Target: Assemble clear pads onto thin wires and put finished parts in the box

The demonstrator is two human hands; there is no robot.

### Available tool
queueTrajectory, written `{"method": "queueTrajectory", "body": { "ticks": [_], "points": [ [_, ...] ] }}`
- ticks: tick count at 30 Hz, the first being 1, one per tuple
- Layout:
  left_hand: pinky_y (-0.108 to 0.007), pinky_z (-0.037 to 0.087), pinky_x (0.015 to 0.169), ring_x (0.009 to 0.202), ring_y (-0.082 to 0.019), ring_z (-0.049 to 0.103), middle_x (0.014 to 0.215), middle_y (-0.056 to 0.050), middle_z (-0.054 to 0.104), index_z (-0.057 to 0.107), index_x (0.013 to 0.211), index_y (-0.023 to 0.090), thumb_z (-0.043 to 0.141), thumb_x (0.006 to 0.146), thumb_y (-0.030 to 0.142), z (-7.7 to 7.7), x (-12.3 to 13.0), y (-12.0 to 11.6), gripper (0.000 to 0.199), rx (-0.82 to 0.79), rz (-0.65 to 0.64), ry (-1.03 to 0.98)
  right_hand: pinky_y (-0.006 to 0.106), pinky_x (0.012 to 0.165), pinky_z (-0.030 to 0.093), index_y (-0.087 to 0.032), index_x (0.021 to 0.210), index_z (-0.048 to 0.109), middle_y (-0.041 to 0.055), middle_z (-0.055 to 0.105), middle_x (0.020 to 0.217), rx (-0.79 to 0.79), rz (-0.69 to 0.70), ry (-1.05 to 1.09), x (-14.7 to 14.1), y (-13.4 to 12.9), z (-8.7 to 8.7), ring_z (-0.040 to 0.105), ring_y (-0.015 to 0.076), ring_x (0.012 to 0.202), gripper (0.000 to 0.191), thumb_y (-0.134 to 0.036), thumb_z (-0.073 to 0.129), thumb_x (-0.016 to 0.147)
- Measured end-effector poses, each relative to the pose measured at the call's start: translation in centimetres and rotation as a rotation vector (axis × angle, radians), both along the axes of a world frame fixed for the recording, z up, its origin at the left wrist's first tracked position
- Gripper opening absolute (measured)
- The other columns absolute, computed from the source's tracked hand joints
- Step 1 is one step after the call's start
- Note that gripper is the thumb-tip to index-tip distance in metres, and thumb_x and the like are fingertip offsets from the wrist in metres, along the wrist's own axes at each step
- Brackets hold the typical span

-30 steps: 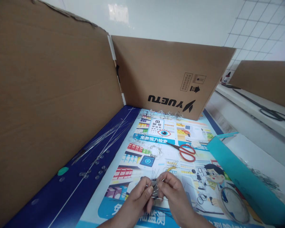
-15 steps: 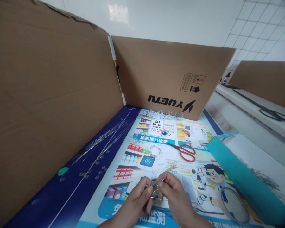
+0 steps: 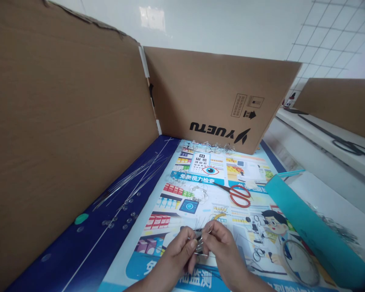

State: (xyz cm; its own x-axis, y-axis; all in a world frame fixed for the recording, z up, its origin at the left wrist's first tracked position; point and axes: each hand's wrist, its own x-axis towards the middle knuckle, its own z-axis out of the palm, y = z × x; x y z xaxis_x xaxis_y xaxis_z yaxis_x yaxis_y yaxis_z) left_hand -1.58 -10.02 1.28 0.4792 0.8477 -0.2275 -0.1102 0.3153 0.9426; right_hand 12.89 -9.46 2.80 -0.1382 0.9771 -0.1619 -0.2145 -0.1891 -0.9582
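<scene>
My left hand (image 3: 180,252) pinches a small bundle of thin silvery wires (image 3: 200,245) near the front of the printed mat. Close on its right, my right hand (image 3: 220,244) has its fingertips closed on the same wires. Some wire ends stick up between the hands. Just beyond my fingers lies a yellow-handled tool (image 3: 220,216), partly hidden. Red-handled scissors (image 3: 239,195) rest farther back, and a ring of clear beads and wire (image 3: 198,193) lies to their left.
Long straight wires (image 3: 130,174) and clear beads (image 3: 127,221) lie on the blue strip at left. A teal box (image 3: 316,231) with wire pieces stands at right, beside a round clear dish (image 3: 300,263). Cardboard panels (image 3: 219,93) rise behind and left.
</scene>
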Motion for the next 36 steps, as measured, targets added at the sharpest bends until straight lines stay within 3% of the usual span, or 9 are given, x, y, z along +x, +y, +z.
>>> {"method": "queueTrajectory", "body": {
  "ticks": [36],
  "points": [
    [-0.018, 0.024, 0.044, 0.041, -0.007, 0.029, 0.045, 0.009, 0.043, 0.038, 0.08, 0.019, 0.037, 0.091, 0.041, -0.45, -0.24, 0.05, 0.024, 0.119, -0.044, 0.064, 0.021, 0.051, 0.034, -0.018, 0.073, 0.05, -0.0061, 0.045, 0.059, -0.013, 0.017, -0.108, 0.07, 0.08, 0.32, 0.042, 0.008, 0.05, 0.011, -0.026, 0.055, 0.08]
  ]
}}
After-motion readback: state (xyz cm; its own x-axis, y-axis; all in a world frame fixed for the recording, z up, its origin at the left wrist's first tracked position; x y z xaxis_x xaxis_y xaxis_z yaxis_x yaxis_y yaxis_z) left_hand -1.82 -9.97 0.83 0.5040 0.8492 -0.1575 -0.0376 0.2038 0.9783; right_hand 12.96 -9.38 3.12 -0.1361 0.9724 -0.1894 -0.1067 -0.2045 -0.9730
